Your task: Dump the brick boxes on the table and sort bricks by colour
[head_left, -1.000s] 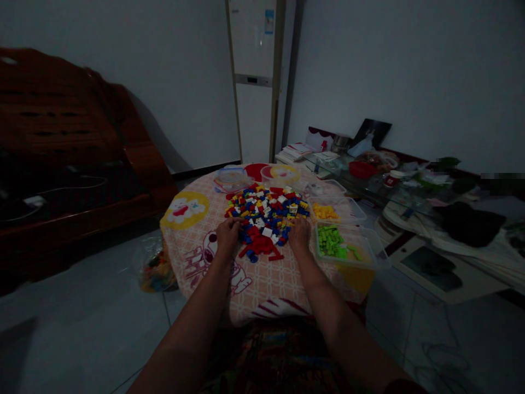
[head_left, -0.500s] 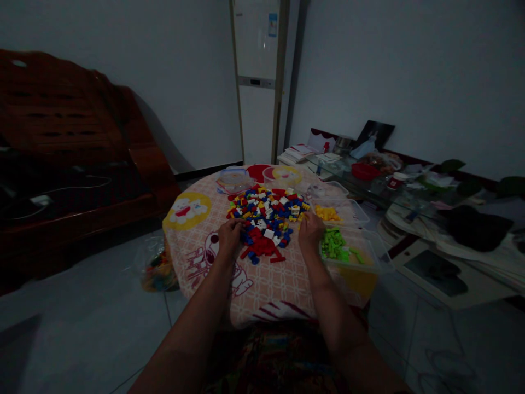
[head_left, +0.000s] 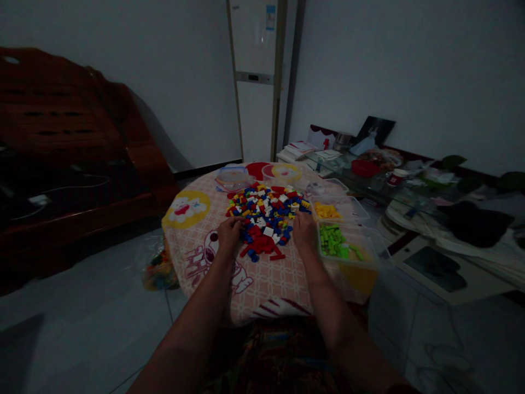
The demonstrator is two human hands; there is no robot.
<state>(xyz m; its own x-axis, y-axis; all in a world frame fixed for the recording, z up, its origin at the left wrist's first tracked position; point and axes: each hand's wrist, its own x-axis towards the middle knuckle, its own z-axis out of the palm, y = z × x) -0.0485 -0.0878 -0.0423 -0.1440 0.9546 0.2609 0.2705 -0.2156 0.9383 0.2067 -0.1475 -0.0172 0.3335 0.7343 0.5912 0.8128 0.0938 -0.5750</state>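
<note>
A heap of small red, blue, yellow and white bricks [head_left: 266, 214] lies in the middle of a round table with a patterned cloth [head_left: 270, 284]. My left hand [head_left: 229, 232] rests at the heap's left near edge with its fingers curled under; what they hold is hidden. My right hand [head_left: 303, 231] sits at the heap's right near edge, right next to a clear tub of green bricks [head_left: 339, 243]. Its fingers point into the bricks and are too dim to read. A clear tub of yellow bricks [head_left: 328, 210] stands just behind the green one.
Empty clear tubs [head_left: 233, 176] stand at the table's far side. A cluttered glass table [head_left: 394, 186] is on the right, a wooden bench [head_left: 74, 164] on the left, and a plastic bag [head_left: 156, 268] lies on the tiled floor by the table.
My right hand swung right toward the green-brick tub half a second ago and is now back at the heap's edge. My left hand has stayed in place.
</note>
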